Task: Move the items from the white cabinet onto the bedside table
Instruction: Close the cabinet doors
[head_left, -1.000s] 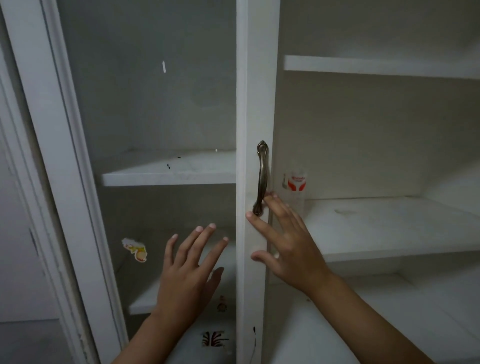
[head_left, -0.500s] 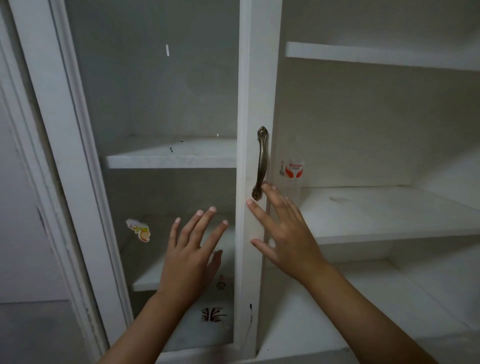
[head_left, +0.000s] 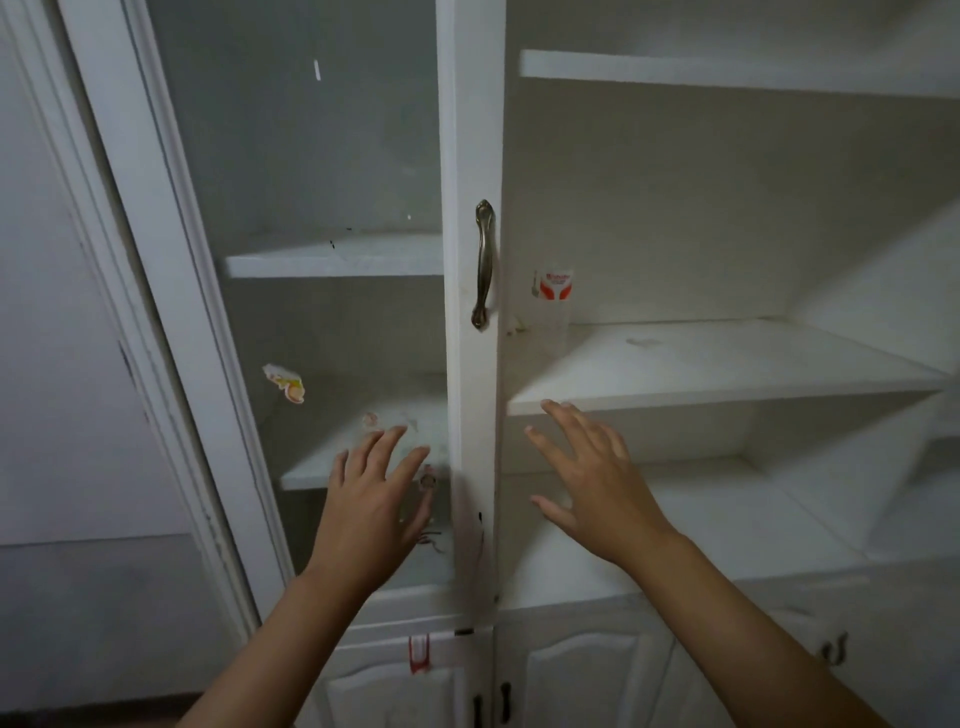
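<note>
The white cabinet fills the view, its right side without a door in front and its shelves bare. A glass door with a brass handle covers the left side. A clear cup with a red and white label stands at the left end of the middle shelf, just behind the door's edge. My left hand is raised in front of the glass, fingers spread and holding nothing. My right hand hovers open below the middle shelf's front edge, apart from the handle. No bedside table is in view.
Stickers cling to the glass door. Closed lower cabinet doors with dark handles sit beneath the shelves, one bearing a red and white tag. A plain wall lies to the left.
My right hand has come off the brass handle and dropped lower and to the right. My left hand stays raised and open. The view has pulled back, showing the lower doors.
</note>
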